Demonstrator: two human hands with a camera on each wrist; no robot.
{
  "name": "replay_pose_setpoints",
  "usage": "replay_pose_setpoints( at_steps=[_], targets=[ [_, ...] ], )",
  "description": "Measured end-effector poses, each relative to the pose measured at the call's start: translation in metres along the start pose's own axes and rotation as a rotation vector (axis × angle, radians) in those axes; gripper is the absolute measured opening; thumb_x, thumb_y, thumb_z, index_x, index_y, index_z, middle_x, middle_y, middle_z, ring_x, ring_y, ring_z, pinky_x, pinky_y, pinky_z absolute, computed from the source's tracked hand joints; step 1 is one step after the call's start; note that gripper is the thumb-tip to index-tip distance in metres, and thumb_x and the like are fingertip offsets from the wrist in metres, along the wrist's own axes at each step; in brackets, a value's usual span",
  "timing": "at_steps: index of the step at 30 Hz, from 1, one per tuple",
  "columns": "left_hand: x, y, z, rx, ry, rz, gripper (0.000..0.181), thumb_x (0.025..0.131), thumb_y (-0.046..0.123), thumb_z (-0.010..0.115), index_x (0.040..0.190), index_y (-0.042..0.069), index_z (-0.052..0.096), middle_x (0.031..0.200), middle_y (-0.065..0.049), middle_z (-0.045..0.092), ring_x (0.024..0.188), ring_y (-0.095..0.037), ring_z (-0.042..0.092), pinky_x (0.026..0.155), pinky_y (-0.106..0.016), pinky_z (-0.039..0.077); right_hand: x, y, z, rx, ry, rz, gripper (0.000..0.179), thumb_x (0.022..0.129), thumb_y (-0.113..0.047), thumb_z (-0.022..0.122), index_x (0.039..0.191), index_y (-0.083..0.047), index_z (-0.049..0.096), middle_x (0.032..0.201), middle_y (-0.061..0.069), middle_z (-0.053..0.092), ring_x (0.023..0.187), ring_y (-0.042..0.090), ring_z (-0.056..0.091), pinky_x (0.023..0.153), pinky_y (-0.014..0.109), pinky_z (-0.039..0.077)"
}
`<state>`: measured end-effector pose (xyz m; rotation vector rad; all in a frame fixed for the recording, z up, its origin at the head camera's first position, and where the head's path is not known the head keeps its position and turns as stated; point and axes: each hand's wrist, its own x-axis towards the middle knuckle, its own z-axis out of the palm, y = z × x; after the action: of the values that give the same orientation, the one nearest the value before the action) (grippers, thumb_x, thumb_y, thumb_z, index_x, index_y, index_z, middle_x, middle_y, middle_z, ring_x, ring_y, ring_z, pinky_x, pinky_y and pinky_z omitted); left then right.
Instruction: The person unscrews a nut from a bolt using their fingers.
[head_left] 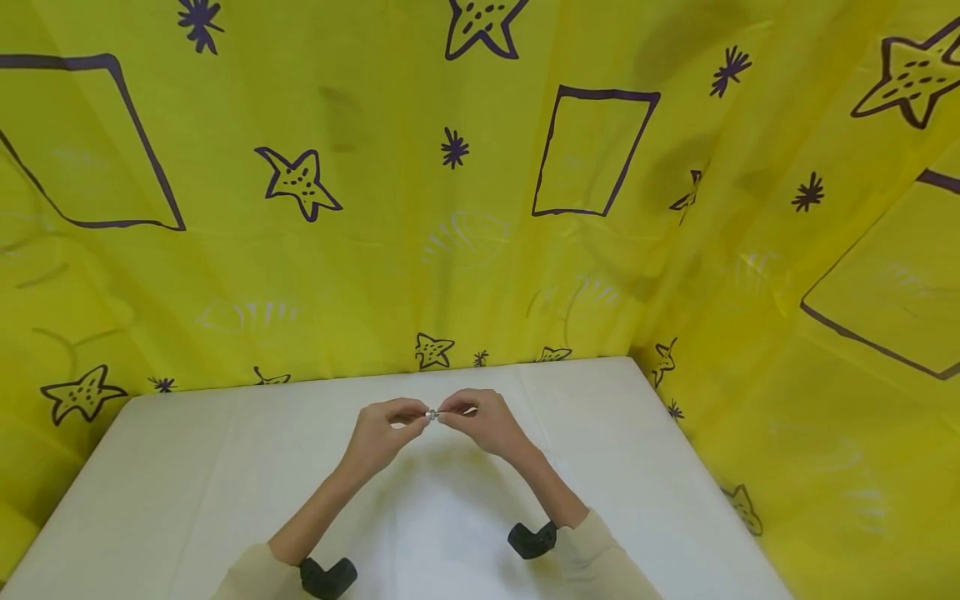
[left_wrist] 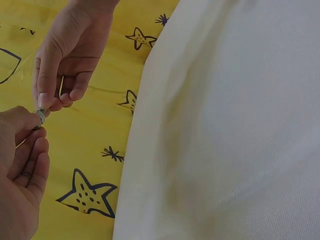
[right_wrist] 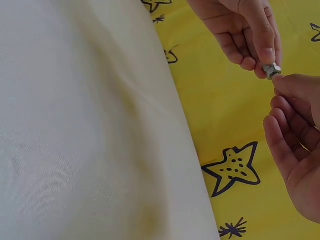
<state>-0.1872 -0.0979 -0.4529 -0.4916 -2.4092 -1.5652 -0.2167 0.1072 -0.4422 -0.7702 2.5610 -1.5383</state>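
Note:
Between the fingertips of both hands is a small silver metal bolt with a hex nut (right_wrist: pixel 272 70), held up over the far part of the white table. My left hand (head_left: pixel 380 433) pinches one end with thumb and forefinger. From the other side, my right hand (head_left: pixel 483 423) pinches the opposite end the same way. The remaining fingers of each hand are loosely bent beneath. In the left wrist view the nut's flat faces show between the two thumbs, while the fingertips hide both ends of the bolt.
A white-covered table (head_left: pixel 285 467) spreads under the hands. Yellow curtains (head_left: pixel 390 275) printed with dark stars and frames hang along its back and right side. Both forearms wear black wrist devices (head_left: pixel 532 541) over light sleeves.

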Motion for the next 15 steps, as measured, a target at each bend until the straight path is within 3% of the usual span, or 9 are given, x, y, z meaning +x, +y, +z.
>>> replay_pose_setpoints(
  at_steps=[15],
  targets=[
    [0.003, 0.006, 0.016, -0.007, 0.003, 0.027, 0.010, 0.085, 0.005, 0.079, 0.095, 0.007, 0.077, 0.087, -0.001, 0.074, 0.079, -0.013, 0.068, 0.076, -0.038, 0.059, -0.011, 0.004, -0.013, -0.015, 0.026, 0.027, 0.012, 0.094, -0.017, 0.071, 0.102, -0.008, 0.075, 0.089, -0.003, 0.070, 0.082, 0.014, 0.064, 0.076, 0.030, 0.056]
  ],
)
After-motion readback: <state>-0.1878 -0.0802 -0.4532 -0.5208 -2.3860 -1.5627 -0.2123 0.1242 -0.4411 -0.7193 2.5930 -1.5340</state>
